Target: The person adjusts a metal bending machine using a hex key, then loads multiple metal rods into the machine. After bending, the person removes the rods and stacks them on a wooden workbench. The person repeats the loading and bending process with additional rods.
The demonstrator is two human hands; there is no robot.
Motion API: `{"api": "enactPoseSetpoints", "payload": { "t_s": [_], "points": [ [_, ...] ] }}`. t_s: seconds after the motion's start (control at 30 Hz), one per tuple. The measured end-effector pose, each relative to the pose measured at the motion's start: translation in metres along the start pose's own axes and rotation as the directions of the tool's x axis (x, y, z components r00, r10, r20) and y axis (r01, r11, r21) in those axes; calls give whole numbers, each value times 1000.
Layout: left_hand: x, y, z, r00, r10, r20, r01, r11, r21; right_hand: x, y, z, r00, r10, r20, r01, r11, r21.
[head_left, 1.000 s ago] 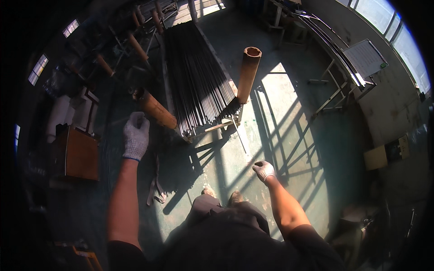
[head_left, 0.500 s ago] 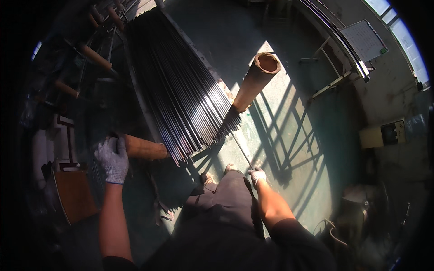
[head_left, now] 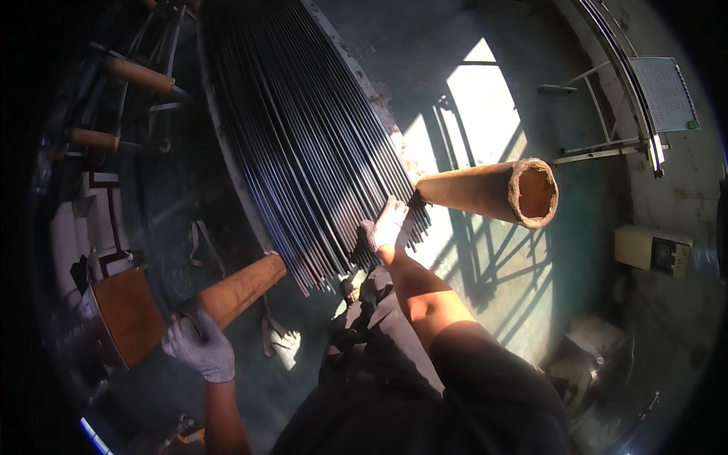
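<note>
A wide bundle of dark thin metal rods (head_left: 303,144) lies side by side in a long rack, their near ends pointing toward me. My right hand (head_left: 388,224), in a white knit glove, lies on the rods near their right-hand ends, fingers stretched out and thumb apart. Beside it a brown cardboard tube (head_left: 474,189) with a ragged rim rises from the rack's right side. At the left corner slants another cardboard tube (head_left: 239,290). My gloved left hand (head_left: 199,345) has its fingers curled over that tube's near end, which it partly hides.
A whiteboard (head_left: 663,92) and a metal frame (head_left: 599,152) stand at the right wall. Below them is a yellowish box (head_left: 652,249). Smaller brown tubes (head_left: 140,76) sit on stands at far left, with a brown panel (head_left: 129,315) nearer. Window light falls on the green floor (head_left: 516,296).
My right hand has come up from beside my leg, where it held a thin rod, onto the bundle. No separate rod shows in it now. The whole view has shifted; the left hand stays at its tube.
</note>
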State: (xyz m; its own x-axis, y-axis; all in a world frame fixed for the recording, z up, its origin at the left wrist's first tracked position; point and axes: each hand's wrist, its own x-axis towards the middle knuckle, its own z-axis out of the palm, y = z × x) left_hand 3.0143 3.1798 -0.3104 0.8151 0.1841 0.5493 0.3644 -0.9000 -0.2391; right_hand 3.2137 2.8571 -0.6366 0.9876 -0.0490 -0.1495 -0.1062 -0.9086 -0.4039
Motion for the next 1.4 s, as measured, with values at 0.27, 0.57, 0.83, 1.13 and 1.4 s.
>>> {"api": "enactPoseSetpoints", "payload": {
  "t_s": [0.27, 0.57, 0.83, 1.13, 1.4],
  "points": [
    [-22, -16, 7, 985, -135, 110, 138, 990, -17, -9, -35, 39, 994, 101, 33, -94, 981, -171],
    [-27, -24, 12, 968, -222, 118, 229, 972, -53, 38, 21, 13, 953, -20, 304, 8, 999, 41],
    [-16, -17, 8, 972, -196, 127, 201, 979, -29, 62, 29, -11, 913, -110, 394, 69, 991, 117],
    [-13, -14, 6, 969, -208, 133, 208, 978, 14, 65, 34, -48, 477, -274, 835, -756, 356, 549],
    [0, -6, -8, 957, -220, 187, 223, 975, 4, 41, 6, -72, 924, 46, 380, -136, 968, 212]
  ]
}}
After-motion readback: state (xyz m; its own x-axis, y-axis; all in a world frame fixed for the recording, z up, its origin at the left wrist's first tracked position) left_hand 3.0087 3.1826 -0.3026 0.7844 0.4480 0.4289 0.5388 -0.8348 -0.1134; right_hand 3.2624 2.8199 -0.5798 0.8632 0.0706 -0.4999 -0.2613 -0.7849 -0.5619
